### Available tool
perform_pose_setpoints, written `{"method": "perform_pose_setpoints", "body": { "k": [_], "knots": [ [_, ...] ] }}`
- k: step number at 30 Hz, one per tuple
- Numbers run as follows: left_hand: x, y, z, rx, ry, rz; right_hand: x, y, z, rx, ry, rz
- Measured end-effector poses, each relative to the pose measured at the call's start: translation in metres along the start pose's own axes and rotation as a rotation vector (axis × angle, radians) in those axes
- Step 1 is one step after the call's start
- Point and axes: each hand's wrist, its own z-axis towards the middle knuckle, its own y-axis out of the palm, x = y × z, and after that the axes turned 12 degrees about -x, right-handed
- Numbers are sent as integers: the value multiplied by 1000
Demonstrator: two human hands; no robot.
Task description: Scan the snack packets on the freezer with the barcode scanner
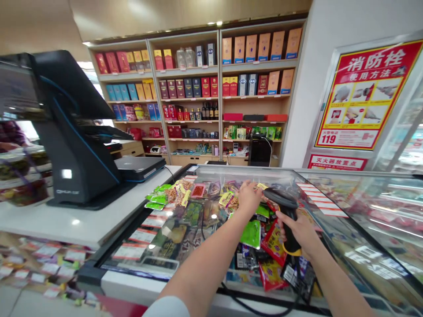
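Note:
My right hand (301, 233) is wrapped around the handle of a black barcode scanner (280, 198), whose head points left toward my other hand. My left hand (249, 198) reaches over the glass top with its fingers curled down on a snack packet (262, 186); only a yellow-labelled edge shows beside the fingers. Just left of that hand lies another yellow-labelled snack packet (226, 199). Beneath the scanner is a loose pile with a bright green packet (251, 234), red-and-yellow packets (275, 240) and dark ones. Farther left sits a group of green packets (157, 198) and brown snacks.
The glass-topped freezer (185, 259) spans the front. A black scanner cable (257, 310) trails along its near edge. To the left, a checkout terminal (82, 145) stands on a white counter (76, 220). Shelves of boxed bottles (188, 88) line the back wall.

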Motion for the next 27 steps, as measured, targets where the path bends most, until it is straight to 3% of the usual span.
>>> {"method": "perform_pose_setpoints", "body": {
  "k": [7, 14, 20, 27],
  "knots": [
    [-65, -78, -7, 186, -155, -60, -4, 79, 17, -214, 43, -17],
    [-155, -141, -28, 274, -319, 5, 4, 153, 32, -413, 35, -35],
    [-206, -157, -40, 164, -444, 150, 12, 196, 37, -470, 54, -44],
    [-215, -151, -51, 30, -465, 334, 29, 205, 39, -486, 76, -74]
  ]
}}
